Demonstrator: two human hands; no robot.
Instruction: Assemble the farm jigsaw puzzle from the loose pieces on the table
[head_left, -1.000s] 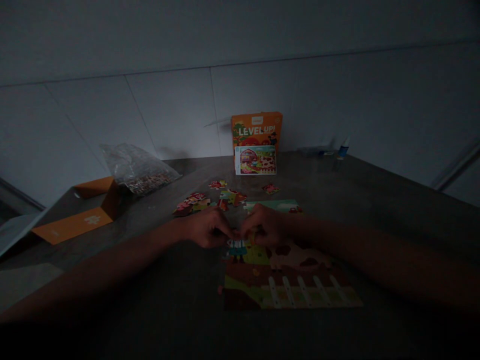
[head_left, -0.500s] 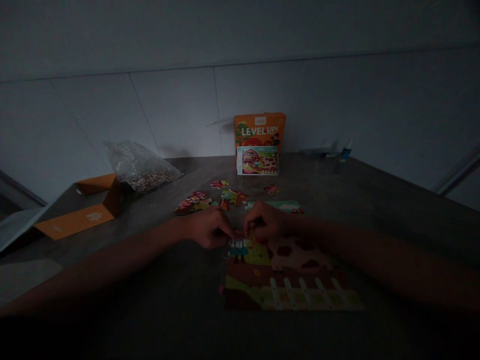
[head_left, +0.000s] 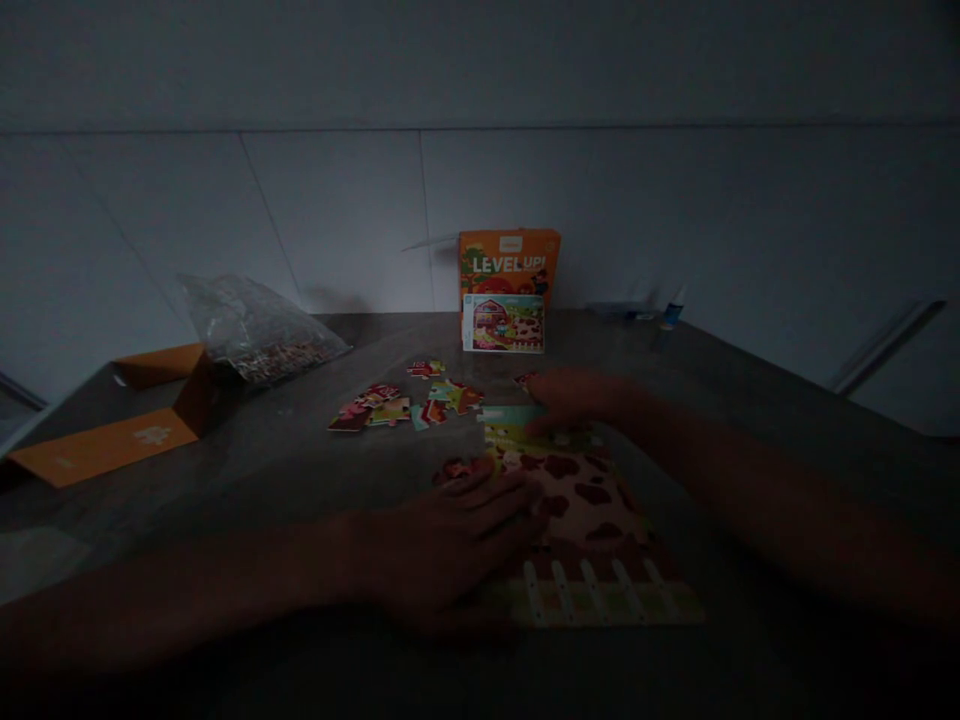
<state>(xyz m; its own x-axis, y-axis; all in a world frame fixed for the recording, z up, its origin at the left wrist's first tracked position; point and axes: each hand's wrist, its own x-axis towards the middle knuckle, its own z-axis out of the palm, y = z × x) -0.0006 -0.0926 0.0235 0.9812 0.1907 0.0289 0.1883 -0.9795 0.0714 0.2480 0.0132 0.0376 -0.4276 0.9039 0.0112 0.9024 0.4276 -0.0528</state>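
Observation:
The scene is very dark. A partly built farm puzzle (head_left: pixel 592 540) with a spotted cow and white fence lies on the grey table (head_left: pixel 300 470). My left hand (head_left: pixel 442 545) lies flat on the puzzle's left part, fingers stretched out. My right hand (head_left: pixel 577 400) reaches to the puzzle's far edge, over a strip of joined pieces (head_left: pixel 510 413); its fingers look extended but blurred. Loose pieces (head_left: pixel 397 405) lie scattered beyond the puzzle to the left.
An orange puzzle box (head_left: pixel 508 290) stands against the tiled wall. A clear plastic bag (head_left: pixel 251 330) rests on an orange box lid (head_left: pixel 112 440) at the left. A small bottle (head_left: pixel 671 312) stands at the back right.
Both hands left the pinch at the puzzle's top left. My left hand dropped flat onto the puzzle; my right hand moved away to the far edge. The camera shifted slightly.

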